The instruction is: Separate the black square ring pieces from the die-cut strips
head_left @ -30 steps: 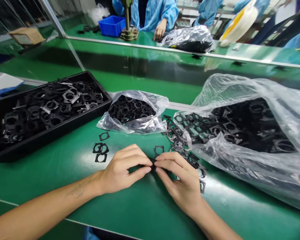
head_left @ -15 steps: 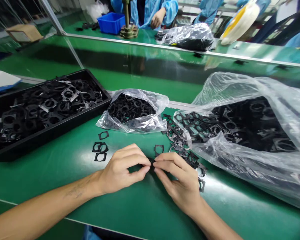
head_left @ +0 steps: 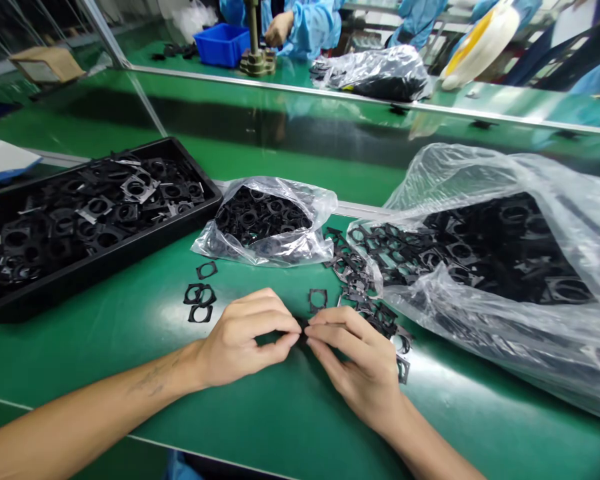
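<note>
Since my left hand [head_left: 243,339] and right hand [head_left: 360,353] stay pinched on a small dark part [head_left: 303,325] nearer me than the small bag [head_left: 300,252], I judge this handling unfinished. That bag holds black frames [head_left: 250,217]; left of it the black tray [head_left: 125,253] is heaped with more; right, the large bag [head_left: 450,167] spills some. Beyond the small bag, a co-worker's hand [head_left: 279,29] has moved to a metal stand [head_left: 257,61].

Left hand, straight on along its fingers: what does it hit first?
Beyond the small black part at its fingertips, the left hand would most likely meet the right hand, fingertips first. They look nearly level, though one view leaves depth uncertain.
</note>
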`<state>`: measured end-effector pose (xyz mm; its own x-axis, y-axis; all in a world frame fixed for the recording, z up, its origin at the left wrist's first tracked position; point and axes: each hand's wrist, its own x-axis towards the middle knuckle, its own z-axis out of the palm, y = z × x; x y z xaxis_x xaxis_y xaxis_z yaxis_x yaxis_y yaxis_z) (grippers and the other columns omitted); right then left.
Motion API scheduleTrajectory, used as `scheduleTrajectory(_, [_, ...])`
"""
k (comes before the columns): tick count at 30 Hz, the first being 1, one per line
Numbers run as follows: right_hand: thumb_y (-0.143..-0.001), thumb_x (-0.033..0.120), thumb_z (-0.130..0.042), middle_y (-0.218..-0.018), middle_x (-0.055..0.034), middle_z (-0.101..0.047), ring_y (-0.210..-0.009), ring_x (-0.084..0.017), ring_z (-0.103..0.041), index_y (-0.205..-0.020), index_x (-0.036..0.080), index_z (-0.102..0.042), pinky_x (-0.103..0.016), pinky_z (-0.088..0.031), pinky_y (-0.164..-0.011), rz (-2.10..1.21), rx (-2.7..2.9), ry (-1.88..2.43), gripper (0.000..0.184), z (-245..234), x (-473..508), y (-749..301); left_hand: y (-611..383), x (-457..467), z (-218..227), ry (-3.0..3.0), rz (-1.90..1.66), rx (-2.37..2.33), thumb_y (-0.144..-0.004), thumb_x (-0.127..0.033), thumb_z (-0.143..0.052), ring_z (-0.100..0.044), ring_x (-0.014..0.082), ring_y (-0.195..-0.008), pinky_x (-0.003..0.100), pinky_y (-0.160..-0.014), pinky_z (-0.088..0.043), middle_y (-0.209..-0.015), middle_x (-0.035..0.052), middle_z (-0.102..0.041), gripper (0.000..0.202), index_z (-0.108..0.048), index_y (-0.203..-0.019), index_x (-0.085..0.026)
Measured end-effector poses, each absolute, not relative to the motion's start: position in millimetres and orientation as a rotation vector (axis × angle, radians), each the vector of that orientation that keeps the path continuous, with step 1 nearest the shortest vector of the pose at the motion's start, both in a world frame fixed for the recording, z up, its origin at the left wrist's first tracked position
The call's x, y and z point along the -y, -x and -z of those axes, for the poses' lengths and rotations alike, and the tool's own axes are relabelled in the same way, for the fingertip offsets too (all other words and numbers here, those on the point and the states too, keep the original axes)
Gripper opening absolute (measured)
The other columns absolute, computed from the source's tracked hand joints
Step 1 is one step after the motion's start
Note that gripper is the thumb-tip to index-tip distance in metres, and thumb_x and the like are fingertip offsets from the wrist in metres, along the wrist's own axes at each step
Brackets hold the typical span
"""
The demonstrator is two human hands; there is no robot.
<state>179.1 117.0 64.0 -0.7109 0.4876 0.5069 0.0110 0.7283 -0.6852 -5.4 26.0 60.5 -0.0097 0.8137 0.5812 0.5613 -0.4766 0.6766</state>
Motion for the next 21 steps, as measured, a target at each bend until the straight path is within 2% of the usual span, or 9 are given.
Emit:
scheduleTrajectory(5, [-0.092, 0.004, -0.064, -0.092, -0.0065, -0.071, -0.081, -0.016, -0.071, -0.095, 0.020, -0.072, -0.027, -0.061, -0.073, -0.901, 2.228, 0.376, 0.018, -65.0, -118.1, -178.3, 6.7, -26.5, -59.4, -2.038, -1.491, -1.417, -0.089, -0.005, -0.065, -0.067, 0.0146, -0.068, 0.030, -0.069, -0.055, -0.076, 0.0026, -0.075, 0.014, -0.069, -0.092, -0.018])
scheduleTrajectory(10, [-0.090, 0.004, -0.067, -0.087, -0.0053, -0.070, -0.078, -0.015, -0.069, -0.092, 0.018, -0.072, -0.025, -0.058, -0.071, -0.965, 2.172, 0.435, 0.016, -68.4, -117.5, -179.5, 4.5, -23.7, -57.3, -2.095, -1.484, -1.418, -0.090, -0.009, -0.067, -0.067, 0.0169, -0.075, 0.031, -0.072, -0.057, -0.083, 0.0069, -0.074, 0.012, -0.070, -0.101, -0.014])
scheduleTrajectory(13, [-0.090, 0.006, -0.069, -0.083, -0.0052, -0.069, -0.074, -0.015, -0.067, -0.088, 0.017, -0.073, -0.025, -0.056, -0.068, -1.029, 2.167, 0.487, 0.012, -70.5, -113.6, -182.7, 0.6, -21.1, -55.3, -2.126, -1.475, -1.443, -0.089, -0.004, -0.068, -0.066, 0.0171, -0.078, 0.030, -0.073, -0.057, -0.084, 0.0071, -0.073, 0.018, -0.069, -0.105, -0.013])
scheduleTrajectory(16, [-0.090, 0.007, -0.070, -0.081, -0.0052, -0.070, -0.073, -0.015, -0.066, -0.088, 0.016, -0.073, -0.025, -0.054, -0.067, -1.069, 2.164, 0.539, 0.009, -71.1, -109.7, -184.1, -2.9, -19.6, -53.8, -2.154, -1.457, -1.439, -0.090, 0.001, -0.064, -0.064, 0.0167, -0.080, 0.028, -0.074, -0.056, -0.086, 0.0076, -0.072, 0.019, -0.068, -0.103, -0.013])
scheduleTrajectory(21, [-0.090, 0.010, -0.072, -0.081, -0.0055, -0.068, -0.074, -0.016, -0.064, -0.092, 0.013, -0.074, -0.025, -0.051, -0.067, -1.098, 2.128, 0.594, 0.005, -71.1, -108.8, -181.6, -4.6, -18.0, -52.3, -2.105, -1.470, -1.461, -0.093, 0.000, -0.060, -0.063, 0.0159, -0.081, 0.027, -0.075, -0.054, -0.087, 0.0065, -0.070, 0.018, -0.065, -0.103, -0.014])
